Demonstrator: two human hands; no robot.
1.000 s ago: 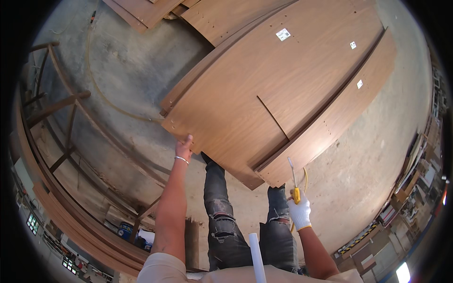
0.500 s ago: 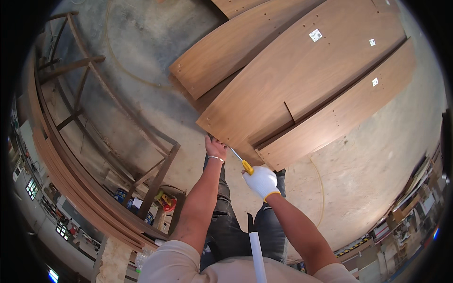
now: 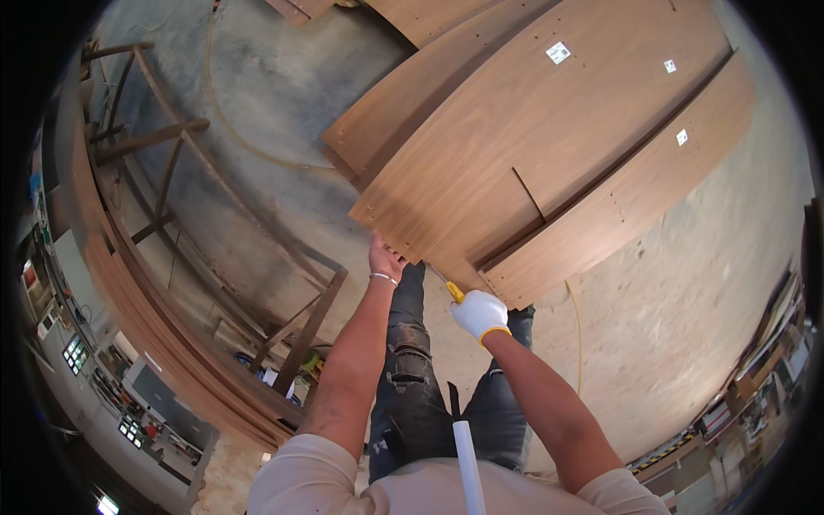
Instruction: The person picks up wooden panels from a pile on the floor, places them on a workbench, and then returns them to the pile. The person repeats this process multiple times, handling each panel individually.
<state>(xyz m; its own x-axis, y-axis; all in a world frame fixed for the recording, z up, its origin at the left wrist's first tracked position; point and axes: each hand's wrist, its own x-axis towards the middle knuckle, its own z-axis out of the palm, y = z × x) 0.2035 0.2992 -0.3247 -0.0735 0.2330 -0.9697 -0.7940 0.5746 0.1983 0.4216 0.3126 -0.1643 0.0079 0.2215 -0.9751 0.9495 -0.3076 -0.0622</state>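
Note:
A stack of large brown wooden panels (image 3: 549, 146) lies on the concrete floor in front of me. My left hand (image 3: 384, 257), bare with a metal bracelet at the wrist, grips the near edge of the top panel. My right hand (image 3: 480, 314) wears a white glove with a yellow cuff and holds a screwdriver (image 3: 446, 286) with a yellow handle. Its tip points at the panel edge just right of my left hand. My legs in dark jeans stand below the panels.
A wooden frame of beams (image 3: 172, 172) and a pile of long curved boards (image 3: 154, 335) stand at the left. A yellow cord (image 3: 577, 326) trails over the floor at the right. A white tube (image 3: 468, 455) sticks up from my chest. Shelves line the far right.
My right hand has swung the screwdriver from my right side up to the panel edge beside my left hand. The view has shifted, so the panels sit further right.

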